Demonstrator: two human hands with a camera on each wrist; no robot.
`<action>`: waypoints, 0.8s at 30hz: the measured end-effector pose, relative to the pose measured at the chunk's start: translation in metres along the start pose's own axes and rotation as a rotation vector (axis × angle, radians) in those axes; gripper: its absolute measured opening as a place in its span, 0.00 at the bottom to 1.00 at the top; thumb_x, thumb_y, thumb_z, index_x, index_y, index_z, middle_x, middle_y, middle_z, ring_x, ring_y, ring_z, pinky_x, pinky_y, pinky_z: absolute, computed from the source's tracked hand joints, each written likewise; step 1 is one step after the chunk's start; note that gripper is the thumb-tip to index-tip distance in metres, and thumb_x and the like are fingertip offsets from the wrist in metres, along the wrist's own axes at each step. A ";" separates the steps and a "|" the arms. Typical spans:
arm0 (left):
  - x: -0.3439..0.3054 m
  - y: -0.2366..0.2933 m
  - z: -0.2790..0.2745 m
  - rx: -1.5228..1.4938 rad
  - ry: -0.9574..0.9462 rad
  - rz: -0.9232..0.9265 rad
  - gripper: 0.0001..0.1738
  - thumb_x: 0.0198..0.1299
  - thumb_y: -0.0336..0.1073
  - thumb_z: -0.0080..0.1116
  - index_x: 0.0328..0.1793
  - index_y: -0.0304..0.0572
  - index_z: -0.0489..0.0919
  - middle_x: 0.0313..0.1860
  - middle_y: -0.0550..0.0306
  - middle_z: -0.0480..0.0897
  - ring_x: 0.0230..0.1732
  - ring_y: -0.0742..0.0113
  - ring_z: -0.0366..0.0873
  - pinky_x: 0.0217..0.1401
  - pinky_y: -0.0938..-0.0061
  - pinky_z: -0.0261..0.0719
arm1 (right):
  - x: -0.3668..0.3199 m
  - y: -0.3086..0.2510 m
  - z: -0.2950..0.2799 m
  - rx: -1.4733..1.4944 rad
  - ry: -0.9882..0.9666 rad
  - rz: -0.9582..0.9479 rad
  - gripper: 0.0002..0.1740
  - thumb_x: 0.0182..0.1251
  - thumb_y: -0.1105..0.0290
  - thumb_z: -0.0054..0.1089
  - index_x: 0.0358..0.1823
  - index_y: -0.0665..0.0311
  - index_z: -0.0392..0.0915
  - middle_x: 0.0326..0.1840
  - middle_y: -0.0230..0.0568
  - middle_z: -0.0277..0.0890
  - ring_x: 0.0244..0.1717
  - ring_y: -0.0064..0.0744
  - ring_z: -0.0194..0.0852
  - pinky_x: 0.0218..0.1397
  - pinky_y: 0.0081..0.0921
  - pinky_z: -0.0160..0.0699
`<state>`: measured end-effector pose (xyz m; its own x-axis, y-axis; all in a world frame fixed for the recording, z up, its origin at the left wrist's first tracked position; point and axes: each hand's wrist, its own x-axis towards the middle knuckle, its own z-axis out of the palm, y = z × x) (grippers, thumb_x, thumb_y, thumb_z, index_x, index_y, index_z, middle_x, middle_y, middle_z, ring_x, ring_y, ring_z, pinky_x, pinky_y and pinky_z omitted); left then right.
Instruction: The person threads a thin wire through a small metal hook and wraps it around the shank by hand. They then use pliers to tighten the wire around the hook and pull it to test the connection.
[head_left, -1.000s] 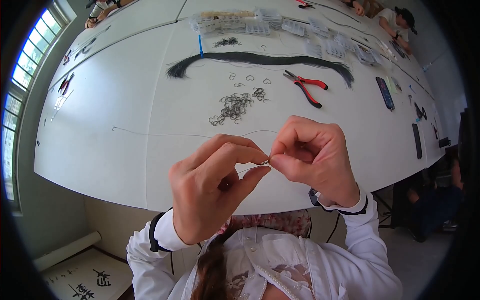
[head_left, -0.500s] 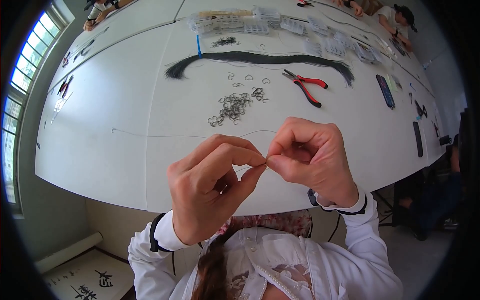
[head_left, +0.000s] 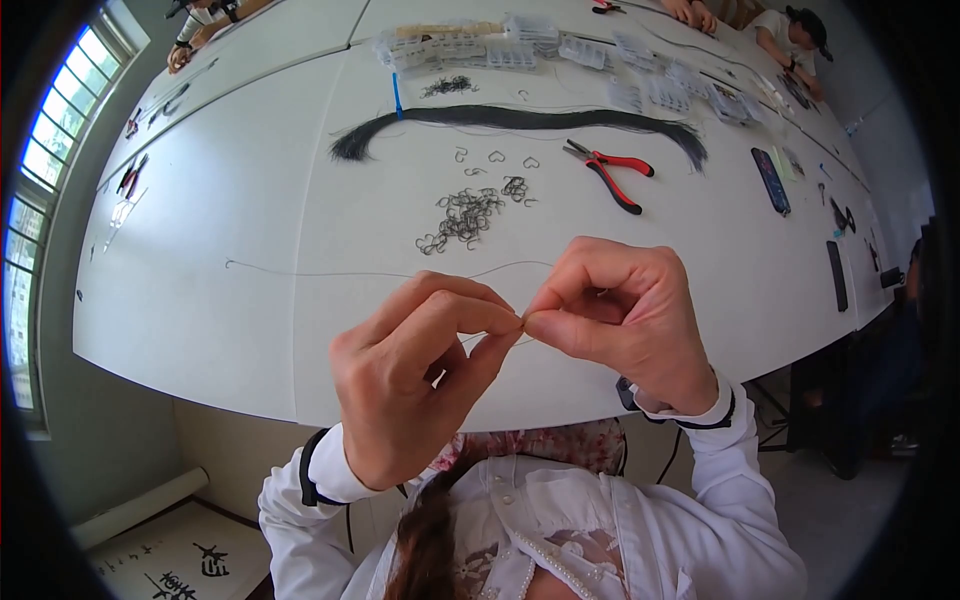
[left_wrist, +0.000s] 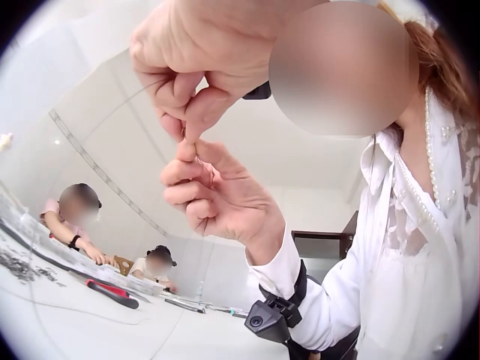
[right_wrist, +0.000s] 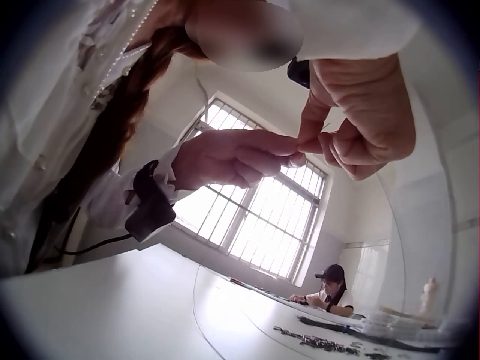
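Note:
My left hand (head_left: 405, 370) and right hand (head_left: 625, 310) meet fingertip to fingertip above the near part of the table. Each pinches a thin dark line (head_left: 330, 275) between thumb and index finger. The fingertips cover whatever small part lies between them; I cannot tell what it is. From behind the left hand the line runs out left to a small hook (head_left: 228, 264) at its end. Another stretch of it arches up behind both hands. In the left wrist view, the right hand (left_wrist: 225, 195) sits just below the left hand (left_wrist: 199, 67), tips touching.
Beyond the hands lies a pile of small dark hooks (head_left: 468, 218), with several loose ones beside it. Red-and-black pliers (head_left: 625, 165) rest to their right. Farther back are a long black strand bundle (head_left: 530, 119) and clear compartment boxes (head_left: 510, 55). A phone (head_left: 770, 182) lies at right.
Both hands have drifted slightly left together. The left fingertips, earlier apart with a small shiny piece showing, have closed against the right fingertips and now hide it.

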<state>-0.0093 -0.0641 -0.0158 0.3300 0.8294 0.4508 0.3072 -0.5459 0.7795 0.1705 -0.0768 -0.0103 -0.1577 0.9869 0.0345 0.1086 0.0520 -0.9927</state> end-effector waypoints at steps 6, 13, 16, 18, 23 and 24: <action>0.000 0.004 -0.005 -0.052 -0.008 -0.095 0.08 0.44 0.17 0.63 0.27 0.37 0.76 0.31 0.62 0.80 0.17 0.87 0.64 0.18 0.88 0.58 | -0.003 -0.008 -0.005 -0.089 -0.001 -0.018 0.04 0.51 0.76 0.69 0.29 0.63 0.82 0.25 0.25 0.70 0.18 0.10 0.50 0.21 0.12 0.50; 0.000 0.004 -0.008 -0.141 -0.113 -0.163 0.08 0.44 0.17 0.62 0.27 0.36 0.75 0.31 0.61 0.79 0.20 0.87 0.66 0.20 0.88 0.61 | -0.003 0.002 -0.011 -0.052 0.021 -0.159 0.04 0.51 0.76 0.69 0.29 0.61 0.82 0.25 0.23 0.70 0.19 0.09 0.49 0.22 0.12 0.49; 0.000 0.006 -0.010 -0.187 -0.145 -0.183 0.08 0.45 0.16 0.60 0.27 0.35 0.75 0.30 0.60 0.78 0.23 0.84 0.68 0.22 0.88 0.63 | -0.002 -0.003 -0.015 -0.061 0.002 -0.133 0.03 0.53 0.74 0.68 0.29 0.62 0.81 0.25 0.23 0.70 0.19 0.09 0.50 0.22 0.12 0.49; -0.002 0.002 -0.011 -0.234 -0.139 -0.156 0.07 0.46 0.18 0.61 0.28 0.36 0.76 0.29 0.61 0.78 0.20 0.84 0.68 0.20 0.87 0.63 | 0.000 -0.002 -0.017 -0.026 -0.027 -0.088 0.03 0.54 0.74 0.68 0.29 0.62 0.81 0.24 0.22 0.70 0.19 0.08 0.50 0.22 0.11 0.50; -0.002 0.005 -0.011 -0.403 -0.071 -0.157 0.07 0.49 0.18 0.61 0.30 0.36 0.76 0.29 0.63 0.78 0.19 0.85 0.66 0.20 0.87 0.62 | 0.008 0.009 -0.009 0.229 -0.138 0.096 0.03 0.56 0.72 0.67 0.30 0.62 0.81 0.21 0.20 0.70 0.19 0.06 0.51 0.23 0.11 0.51; -0.002 0.005 -0.011 -0.392 -0.028 -0.158 0.07 0.50 0.17 0.60 0.30 0.36 0.75 0.30 0.63 0.78 0.19 0.86 0.65 0.20 0.87 0.61 | 0.008 0.012 -0.006 0.258 -0.187 0.128 0.04 0.56 0.71 0.67 0.31 0.62 0.82 0.21 0.19 0.70 0.19 0.06 0.52 0.24 0.11 0.51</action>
<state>-0.0180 -0.0670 -0.0086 0.3322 0.8927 0.3045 -0.0050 -0.3212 0.9470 0.1767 -0.0670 -0.0209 -0.3383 0.9367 -0.0903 -0.1093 -0.1344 -0.9849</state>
